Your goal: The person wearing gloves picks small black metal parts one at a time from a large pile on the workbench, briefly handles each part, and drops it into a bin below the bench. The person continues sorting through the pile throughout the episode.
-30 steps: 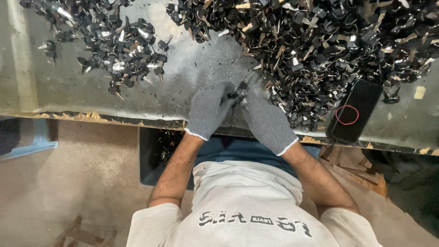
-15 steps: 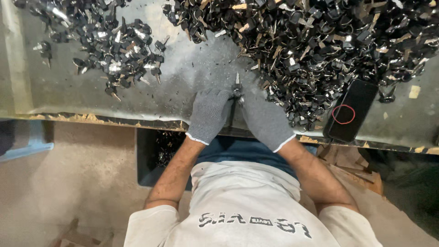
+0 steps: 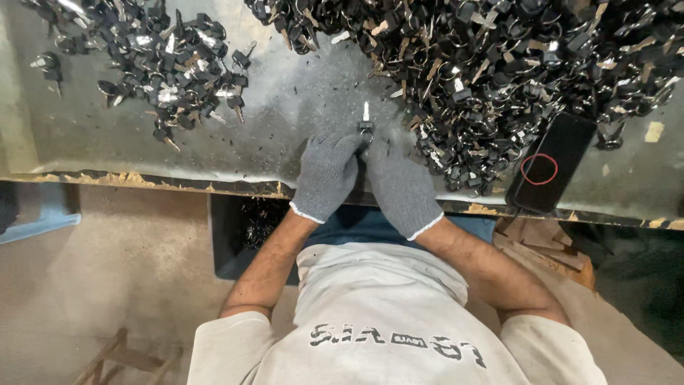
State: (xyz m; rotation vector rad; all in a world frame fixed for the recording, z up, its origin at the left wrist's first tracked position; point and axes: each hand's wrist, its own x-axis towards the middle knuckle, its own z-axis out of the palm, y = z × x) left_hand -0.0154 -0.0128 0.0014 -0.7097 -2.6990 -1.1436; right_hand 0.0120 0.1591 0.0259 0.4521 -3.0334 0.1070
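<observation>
Both my hands wear grey knit gloves and meet at the near edge of a grey metal table (image 3: 299, 107). My left hand (image 3: 326, 175) and my right hand (image 3: 400, 184) pinch the black head of one small key (image 3: 365, 122) between their fingertips. Its silver blade points away from me. A big heap of black-headed keys and rings (image 3: 499, 57) lies just right of the hands and across the far right of the table. At the far left sits a smaller heap of keys (image 3: 167, 53).
A black phone (image 3: 552, 162) lies on the table edge at the right, touching the big heap. Below the table edge, left of my left arm, stands a dark bin (image 3: 246, 232) with black scraps. Small black chips speckle the tabletop around the hands.
Both hands have drawn slightly left, away from the big heap, and the key between them has turned from tilted to pointing straight away from me.
</observation>
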